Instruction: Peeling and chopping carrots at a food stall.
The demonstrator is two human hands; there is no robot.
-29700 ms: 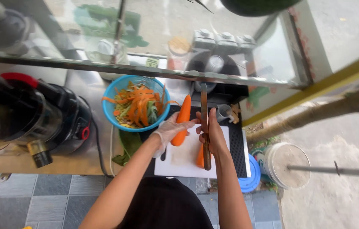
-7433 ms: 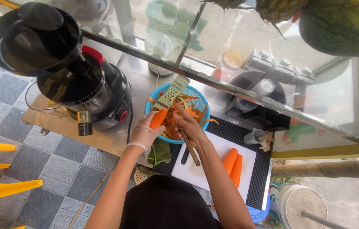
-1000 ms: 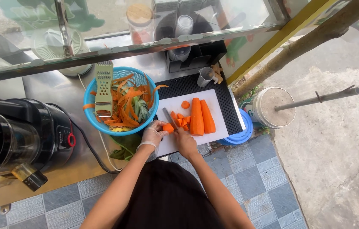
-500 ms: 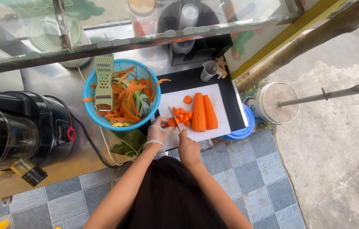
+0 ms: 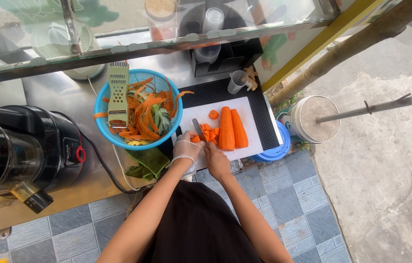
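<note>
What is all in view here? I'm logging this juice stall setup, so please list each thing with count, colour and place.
cutting board: one, white, on a black mat at the counter edge
whole carrots: two, orange, side by side on the board
carrot pieces: several, orange, left of the whole carrots
knife: one, blade over the pieces
basket: one, blue, left of the board, full of orange peelings
grater: one, pale green, leaning in the basket
cloth: one, green, below the basket
juicer: one, black, far left
bucket: one, white, on the ground at right
left hand: gloved, on the pieces
right hand: bare, holding the knife
</note>
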